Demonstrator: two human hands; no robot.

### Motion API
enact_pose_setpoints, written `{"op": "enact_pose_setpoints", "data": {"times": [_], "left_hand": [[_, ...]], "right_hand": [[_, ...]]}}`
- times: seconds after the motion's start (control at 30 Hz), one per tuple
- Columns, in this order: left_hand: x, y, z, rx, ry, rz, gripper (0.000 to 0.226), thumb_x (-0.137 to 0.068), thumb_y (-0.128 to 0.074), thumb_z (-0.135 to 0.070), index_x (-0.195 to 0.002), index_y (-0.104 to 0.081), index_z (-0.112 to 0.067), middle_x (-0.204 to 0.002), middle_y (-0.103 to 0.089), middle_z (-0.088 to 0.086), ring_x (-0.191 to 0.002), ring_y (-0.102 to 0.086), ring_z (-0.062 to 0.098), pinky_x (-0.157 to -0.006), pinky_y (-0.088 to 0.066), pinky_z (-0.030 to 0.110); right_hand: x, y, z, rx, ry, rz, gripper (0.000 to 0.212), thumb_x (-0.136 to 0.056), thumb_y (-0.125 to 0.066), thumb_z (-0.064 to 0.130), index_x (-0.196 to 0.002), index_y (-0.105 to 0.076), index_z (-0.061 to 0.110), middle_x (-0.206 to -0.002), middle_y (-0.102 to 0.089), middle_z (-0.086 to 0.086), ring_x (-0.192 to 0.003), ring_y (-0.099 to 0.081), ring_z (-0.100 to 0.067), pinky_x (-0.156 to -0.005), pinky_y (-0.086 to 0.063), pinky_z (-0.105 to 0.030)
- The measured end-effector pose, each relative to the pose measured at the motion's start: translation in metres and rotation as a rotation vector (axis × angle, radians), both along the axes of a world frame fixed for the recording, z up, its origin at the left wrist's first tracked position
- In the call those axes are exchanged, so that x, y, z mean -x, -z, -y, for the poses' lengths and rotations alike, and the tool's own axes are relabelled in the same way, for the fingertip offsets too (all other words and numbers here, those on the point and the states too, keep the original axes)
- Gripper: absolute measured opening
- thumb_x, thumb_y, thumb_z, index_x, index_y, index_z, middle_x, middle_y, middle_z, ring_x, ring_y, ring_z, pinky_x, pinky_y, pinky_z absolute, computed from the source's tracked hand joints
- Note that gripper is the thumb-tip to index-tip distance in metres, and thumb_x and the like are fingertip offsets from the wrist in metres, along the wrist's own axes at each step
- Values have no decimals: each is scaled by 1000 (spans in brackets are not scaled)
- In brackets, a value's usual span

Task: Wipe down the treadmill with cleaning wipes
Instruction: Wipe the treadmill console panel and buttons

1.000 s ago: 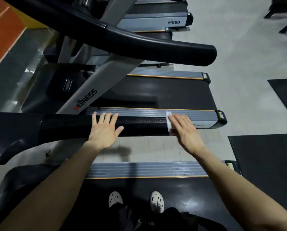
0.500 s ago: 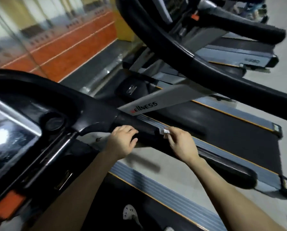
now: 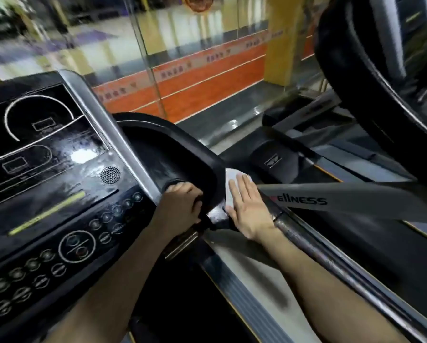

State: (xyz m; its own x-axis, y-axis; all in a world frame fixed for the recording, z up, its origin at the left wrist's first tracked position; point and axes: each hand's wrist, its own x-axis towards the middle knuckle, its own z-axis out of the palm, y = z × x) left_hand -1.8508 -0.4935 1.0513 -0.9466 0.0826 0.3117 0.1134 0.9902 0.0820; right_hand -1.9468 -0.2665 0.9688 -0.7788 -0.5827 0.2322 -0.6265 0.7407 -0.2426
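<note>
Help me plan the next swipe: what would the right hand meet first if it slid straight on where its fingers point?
The right hand would probably meet the black tray rim just past the wipe; depth unclear.

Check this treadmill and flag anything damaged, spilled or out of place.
Nothing stands out. The console shows only a bright smeared sheen, perhaps glare or wetness. The right hand presses the wipe flat by the handrail; the left hand grips the black frame.
</note>
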Motion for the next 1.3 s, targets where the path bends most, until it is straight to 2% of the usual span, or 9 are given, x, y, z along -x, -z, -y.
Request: {"op": "enact_pose_setpoints", "data": {"times": [0.17,0.4,0.53,0.63,0.8,0.93,1.03,1.1,1.3], "left_hand": [[24,-12,34,-1,7,-51,24,-95,-66,-28,-116,-75,-21,-116,-69,-6,-109,-64,22,-101,-50,42],[54,-26,71,96,-25,-145,27,-89,-72,-23,-114,-76,-13,-129,-66,10,-137,-56,34,-119,-41,52],[81,-51,86,188,-148,-180,43,-90,-67,-27,-130,-70,-12,-138,-64,12,-139,-53,35,-123,-36,51],[110,-62,95,226,-195,-140,58,-99,-62,-37,-151,-56,-14,-154,-54,16,-149,-44,36,-128,-28,50],[159,-65,124,291,-493,88,76,-108,-23,-68,-173,-8,-31,-180,-3,14,-167,4,33,-133,3,56],[167,-54,129,360,-571,137,80,-106,-13,-71,-172,8,-32,-179,14,13,-164,21,34,-131,7,61],[165,-58,128,376,-575,113,80,-105,-18,-72,-173,0,-33,-181,3,13,-166,14,34,-132,4,60],[164,-60,127,393,-590,129,80,-105,-18,-73,-172,0,-34,-181,2,12,-166,13,33,-132,4,59],[162,-59,130,398,-578,94,80,-104,-14,-75,-173,-9,-34,-181,-5,11,-167,9,32,-133,2,58]], "right_hand": [[-6,12,-3,-3,10,1,71,-114,-19,52,-170,-1,13,-177,13,-11,-163,19,-25,-134,1,-45],[107,-50,138,1,-21,40,77,-112,-30,45,-169,8,10,-178,-3,-11,-165,-6,-28,-129,-23,-49],[124,-57,149,15,-121,19,81,-107,-45,34,-168,-2,2,-173,-22,-16,-157,-31,-31,-124,-35,-44],[103,-36,93,33,-96,23,81,-104,-45,33,-169,-6,6,-168,-33,-12,-146,-45,-29,-120,-39,-46],[71,-15,21,-23,44,164,68,-110,-22,57,-167,-17,20,-162,-44,0,-152,-41,-20,-127,-21,-56],[112,-34,83,70,-122,146,52,-104,-26,46,-143,-43,14,-126,-53,-3,-115,-60,-30,-89,-48,-43],[146,-58,168,84,-225,22,58,-102,-35,28,-152,-35,-1,-139,-52,-19,-115,-58,-39,-87,-53,-49],[155,-67,197,56,-246,-11,67,-100,-31,23,-159,-26,-8,-153,-44,-26,-128,-54,-44,-100,-51,-49],[113,-38,108,-16,-281,-93,77,-104,-28,32,-169,7,7,-177,-1,-17,-164,-8,-36,-125,-30,-56]]}}
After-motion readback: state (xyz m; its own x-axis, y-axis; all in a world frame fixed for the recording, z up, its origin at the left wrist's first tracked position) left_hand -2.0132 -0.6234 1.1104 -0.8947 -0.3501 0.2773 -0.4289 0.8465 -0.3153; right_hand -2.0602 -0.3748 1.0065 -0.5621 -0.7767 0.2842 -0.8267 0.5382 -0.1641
